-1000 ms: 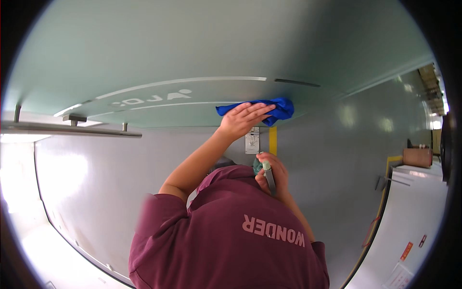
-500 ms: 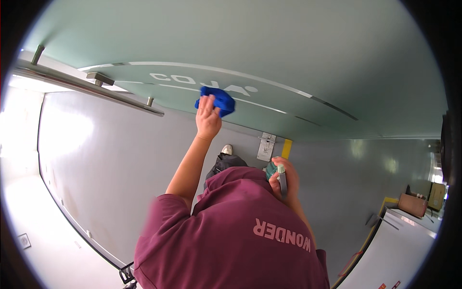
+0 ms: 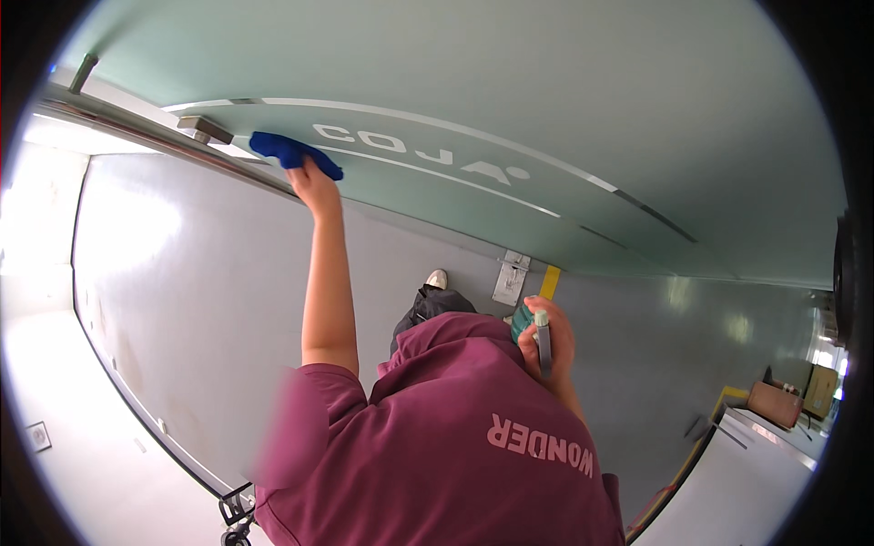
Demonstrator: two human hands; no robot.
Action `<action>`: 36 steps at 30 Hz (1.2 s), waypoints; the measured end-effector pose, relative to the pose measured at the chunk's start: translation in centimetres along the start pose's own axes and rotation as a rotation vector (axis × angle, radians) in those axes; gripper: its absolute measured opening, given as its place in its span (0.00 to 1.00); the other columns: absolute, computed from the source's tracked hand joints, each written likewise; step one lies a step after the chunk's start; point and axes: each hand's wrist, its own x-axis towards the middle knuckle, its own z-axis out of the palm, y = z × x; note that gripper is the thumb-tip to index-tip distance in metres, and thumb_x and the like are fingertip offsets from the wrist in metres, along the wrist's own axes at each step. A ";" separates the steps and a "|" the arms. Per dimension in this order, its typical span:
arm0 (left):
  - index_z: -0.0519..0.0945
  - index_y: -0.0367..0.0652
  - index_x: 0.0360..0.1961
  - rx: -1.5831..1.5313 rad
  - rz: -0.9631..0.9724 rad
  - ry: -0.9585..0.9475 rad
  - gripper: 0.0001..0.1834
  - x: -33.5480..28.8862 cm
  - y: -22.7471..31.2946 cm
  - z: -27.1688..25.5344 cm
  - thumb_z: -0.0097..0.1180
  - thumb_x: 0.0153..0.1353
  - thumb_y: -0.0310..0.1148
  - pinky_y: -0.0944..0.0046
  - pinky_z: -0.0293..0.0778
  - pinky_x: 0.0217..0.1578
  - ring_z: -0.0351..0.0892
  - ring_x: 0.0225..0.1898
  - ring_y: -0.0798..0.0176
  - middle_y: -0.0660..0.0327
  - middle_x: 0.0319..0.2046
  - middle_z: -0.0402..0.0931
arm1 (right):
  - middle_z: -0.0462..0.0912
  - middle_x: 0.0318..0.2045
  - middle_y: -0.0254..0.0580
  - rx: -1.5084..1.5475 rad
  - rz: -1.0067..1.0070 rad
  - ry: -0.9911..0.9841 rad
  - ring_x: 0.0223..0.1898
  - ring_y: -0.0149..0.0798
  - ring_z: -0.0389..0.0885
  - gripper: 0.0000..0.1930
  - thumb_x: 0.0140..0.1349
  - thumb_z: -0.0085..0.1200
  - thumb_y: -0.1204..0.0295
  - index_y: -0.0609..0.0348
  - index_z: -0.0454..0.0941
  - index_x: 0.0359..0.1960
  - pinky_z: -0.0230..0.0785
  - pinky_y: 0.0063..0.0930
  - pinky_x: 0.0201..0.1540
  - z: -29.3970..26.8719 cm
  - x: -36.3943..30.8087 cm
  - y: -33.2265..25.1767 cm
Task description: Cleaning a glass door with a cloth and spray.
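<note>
My left arm stretches out to the far left, and my left hand (image 3: 314,189) is closed on a blue cloth (image 3: 280,149). The cloth lies against the frosted green glass panel (image 3: 583,100), just left of the pale lettering and close to the bracket of a steel bar handle (image 3: 164,138). Near my body, my right hand (image 3: 560,338) is wrapped round a spray bottle (image 3: 523,320) with a greenish body and a grey and pale green spray head. The hand covers part of the bottle.
A metal floor fitting (image 3: 511,277) and yellow tape (image 3: 550,282) lie at the foot of the glass. My shoe (image 3: 438,278) is on the grey floor (image 3: 228,282). At right stands a white cabinet (image 3: 746,487) with a brown box (image 3: 776,405) behind.
My left hand has moved left along the glass with the blue cloth, from under the lettering to beside the handle bracket. The right hand still holds the spray bottle near my body.
</note>
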 end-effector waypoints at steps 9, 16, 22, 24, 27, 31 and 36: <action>0.57 0.45 0.65 -0.363 -0.528 0.000 0.24 1.2 2.8 0.6 0.37 0.69 0.33 0.62 0.60 0.55 0.66 0.53 0.61 0.59 0.57 0.64 | 0.77 0.46 0.53 0.029 0.077 -0.006 0.42 0.51 0.79 0.18 0.51 0.58 0.75 0.65 0.72 0.45 0.72 0.34 0.42 -0.4 -0.3 -0.6; 0.60 0.42 0.60 -0.540 -0.717 -0.095 0.21 -7.2 8.0 2.9 0.38 0.66 0.34 0.55 0.59 0.58 0.65 0.55 0.61 0.58 0.56 0.63 | 0.77 0.45 0.52 0.009 0.114 -0.016 0.42 0.50 0.79 0.20 0.51 0.59 0.76 0.65 0.71 0.46 0.73 0.33 0.41 -1.2 -0.6 -0.4; 0.64 0.38 0.50 -0.633 -1.026 -0.280 0.14 -13.0 11.6 4.2 0.39 0.64 0.30 0.52 0.65 0.56 0.67 0.46 0.64 0.60 0.47 0.65 | 0.77 0.45 0.51 -0.005 0.137 -0.001 0.41 0.50 0.80 0.20 0.51 0.60 0.75 0.64 0.71 0.47 0.73 0.33 0.40 -1.7 -0.7 -0.4; 0.65 0.37 0.47 -0.702 -1.065 -0.363 0.12 -13.9 12.1 4.5 0.38 0.63 0.29 0.52 0.66 0.56 0.67 0.45 0.64 0.60 0.45 0.66 | 0.77 0.45 0.51 -0.016 0.153 0.006 0.41 0.49 0.80 0.20 0.51 0.60 0.74 0.63 0.71 0.47 0.73 0.33 0.40 -1.9 -1.0 -0.3; 0.68 0.36 0.43 -0.806 -1.134 -0.496 0.11 -14.8 13.4 5.0 0.37 0.61 0.27 0.53 0.67 0.55 0.68 0.44 0.62 0.59 0.43 0.66 | 0.77 0.45 0.50 -0.004 0.217 0.042 0.41 0.49 0.80 0.20 0.51 0.60 0.74 0.62 0.71 0.47 0.73 0.33 0.39 -2.0 -1.6 -0.1; 0.70 0.35 0.44 -0.897 -1.188 -0.617 0.13 -16.0 15.5 5.8 0.36 0.62 0.27 0.55 0.68 0.54 0.69 0.46 0.60 0.56 0.44 0.68 | 0.77 0.46 0.50 -0.008 0.160 0.089 0.43 0.49 0.79 0.21 0.52 0.61 0.73 0.61 0.70 0.48 0.73 0.33 0.40 -2.4 -2.3 0.7; 0.69 0.34 0.49 -0.913 -1.302 -0.810 0.14 -18.2 16.8 7.6 0.37 0.65 0.27 0.55 0.70 0.52 0.71 0.49 0.55 0.53 0.48 0.70 | 0.77 0.46 0.50 0.016 0.159 0.153 0.45 0.50 0.79 0.21 0.53 0.60 0.72 0.61 0.69 0.48 0.73 0.34 0.41 -2.7 -3.5 1.4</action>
